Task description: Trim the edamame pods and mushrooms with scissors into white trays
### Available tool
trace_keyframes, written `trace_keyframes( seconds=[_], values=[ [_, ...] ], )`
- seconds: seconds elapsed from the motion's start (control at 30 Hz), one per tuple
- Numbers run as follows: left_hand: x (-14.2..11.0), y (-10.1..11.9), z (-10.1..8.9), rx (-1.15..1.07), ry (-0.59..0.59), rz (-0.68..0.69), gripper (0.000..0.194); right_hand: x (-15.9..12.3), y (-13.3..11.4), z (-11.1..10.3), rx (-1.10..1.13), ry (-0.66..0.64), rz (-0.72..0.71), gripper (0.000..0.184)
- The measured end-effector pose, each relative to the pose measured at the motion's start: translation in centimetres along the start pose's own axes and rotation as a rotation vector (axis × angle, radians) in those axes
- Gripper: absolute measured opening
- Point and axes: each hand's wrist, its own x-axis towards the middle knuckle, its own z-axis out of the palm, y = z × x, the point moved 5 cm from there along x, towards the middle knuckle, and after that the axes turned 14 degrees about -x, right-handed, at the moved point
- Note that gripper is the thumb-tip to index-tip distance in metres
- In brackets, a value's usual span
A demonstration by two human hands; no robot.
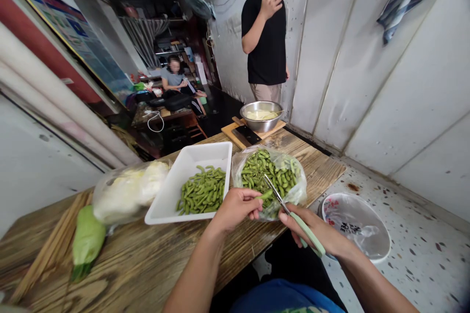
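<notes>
My left hand (237,207) pinches a green bean pod (265,195) at the edge of the wooden table (154,259). My right hand (316,232) grips scissors (293,217) with pale green handles, their blades meeting the pod's end. Just beyond lies a clear plastic bag (270,176) full of green pods. Left of it a white rectangular tray (172,193) holds a heap of pods.
A bagged pale cabbage (128,193) and a green vegetable (87,240) lie at the left. A steel bowl (261,116) stands on a cutting board with a cleaver (246,134). A lined bin (355,225) sits on the floor at right. One person stands, another sits farther back.
</notes>
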Motion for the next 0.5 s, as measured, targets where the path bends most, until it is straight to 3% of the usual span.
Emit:
trace_keyframes(
  seconds=[0.23, 0.5],
  values=[
    [0.2, -0.1, -0.3, -0.137, 0.029, 0.040, 0.040, 0.2, 0.1, 0.3, 0.059, 0.008, 0.017, 0.055],
    [1.1, -1.5, 0.2, -0.458, 0.244, 0.146, 0.046, 0.8, 0.3, 1.4, 0.149, 0.033, 0.121, 0.063]
  ],
)
